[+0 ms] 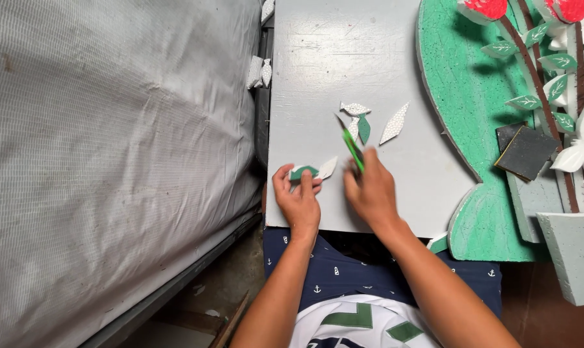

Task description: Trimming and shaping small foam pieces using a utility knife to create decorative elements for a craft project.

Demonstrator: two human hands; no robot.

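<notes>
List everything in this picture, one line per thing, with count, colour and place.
grey board: one, pale grey, centre, across the person's lap
loose foam leaf pieces: about four, white and green, middle of the board
foam leaf piece: one, green and white, under the left hand at the board's near edge
green-handled tool: one, green, in the right hand, tip towards the loose pieces
foam flower panel: one, green backing with red flowers, brown stems, white-veined leaves, right
dark squares: two, blackish, on the panel
foam pot shape: one, pale grey, lower right
mesh-covered mattress: one, grey-white, left
left hand: one, pressing the leaf piece
right hand: one, gripping the tool
</notes>
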